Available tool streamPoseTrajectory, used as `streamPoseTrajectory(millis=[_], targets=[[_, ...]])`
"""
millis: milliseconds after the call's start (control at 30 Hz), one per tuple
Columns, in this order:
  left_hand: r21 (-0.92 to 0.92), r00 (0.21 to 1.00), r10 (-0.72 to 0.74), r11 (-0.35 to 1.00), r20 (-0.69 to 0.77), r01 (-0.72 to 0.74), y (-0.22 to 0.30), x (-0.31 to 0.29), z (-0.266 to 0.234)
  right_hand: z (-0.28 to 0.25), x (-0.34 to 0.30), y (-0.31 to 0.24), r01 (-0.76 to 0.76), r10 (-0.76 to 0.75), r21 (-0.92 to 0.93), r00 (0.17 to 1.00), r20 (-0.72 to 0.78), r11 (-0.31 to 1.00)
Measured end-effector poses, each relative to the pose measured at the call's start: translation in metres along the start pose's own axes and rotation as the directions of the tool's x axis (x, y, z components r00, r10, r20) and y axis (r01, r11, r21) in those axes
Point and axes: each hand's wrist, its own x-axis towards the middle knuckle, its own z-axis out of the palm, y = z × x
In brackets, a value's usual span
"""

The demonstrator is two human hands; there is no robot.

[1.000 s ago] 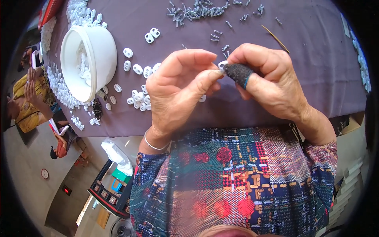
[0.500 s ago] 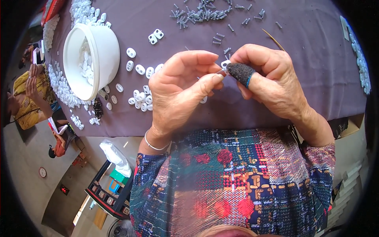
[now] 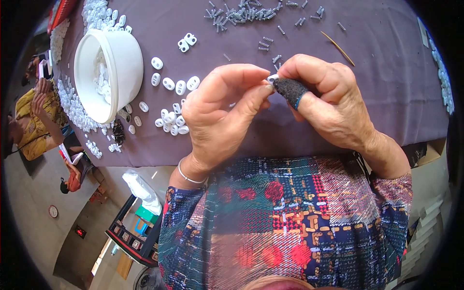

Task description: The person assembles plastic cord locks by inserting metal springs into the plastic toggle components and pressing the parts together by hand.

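Note:
My left hand (image 3: pixel 220 113) and my right hand (image 3: pixel 333 101) meet over the table, fingertips together. Between them is a small white cord lock (image 3: pixel 272 78) with a dark hole. My right thumb, in a black finger cot (image 3: pixel 288 90) with a blue edge, and the curled right index finger pinch it. The left thumb and index tip press against its left side; any spring there is hidden by the fingers. Loose white two-hole cord-lock pieces (image 3: pixel 170 119) lie left of my left hand. Small metal springs (image 3: pixel 264 46) are scattered beyond my hands.
A white tub (image 3: pixel 129 72) of white pieces stands at the left, with heaps of small whitish parts (image 3: pixel 79 108) around it. A bigger spring pile (image 3: pixel 249 14) is at the far side. A thin wooden stick (image 3: pixel 337 48) lies beyond my right hand. Other people (image 3: pixel 41 116) sit at far left.
The thin spring that showed between my left fingertips and the cord lock is no longer visible. My left thumb has moved up against the piece, and both hands have shifted slightly left.

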Motion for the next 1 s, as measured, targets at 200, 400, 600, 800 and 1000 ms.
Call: streamPoseTrajectory(millis=[200,400,600,800,1000], targets=[[0.006,0.998,-0.001,1.0,0.057,0.0,0.002,0.004,-0.005,-0.001,0.002,0.001,-0.049,0.05,0.071,0.999,-0.003,0.996],[-0.004,0.992,0.059,0.998,0.109,-0.059,-0.005,0.006,-0.007,-0.005,0.003,-0.009,-0.152,0.153,0.231,0.988,0.014,0.961],[0.296,0.966,0.221,0.922,0.131,-0.251,-0.006,0.007,-0.012,-0.006,0.004,-0.014,-0.305,0.304,0.348,0.951,0.057,0.887],[0.28,0.952,0.277,0.911,0.132,-0.304,-0.01,0.009,-0.011,-0.003,0.001,-0.007,-0.224,0.227,0.285,0.974,0.025,0.932],[0.313,0.936,0.33,0.882,0.123,-0.352,-0.009,0.011,-0.008,-0.001,0.001,0.001,0.031,-0.027,0.051,0.997,-0.074,0.998]])
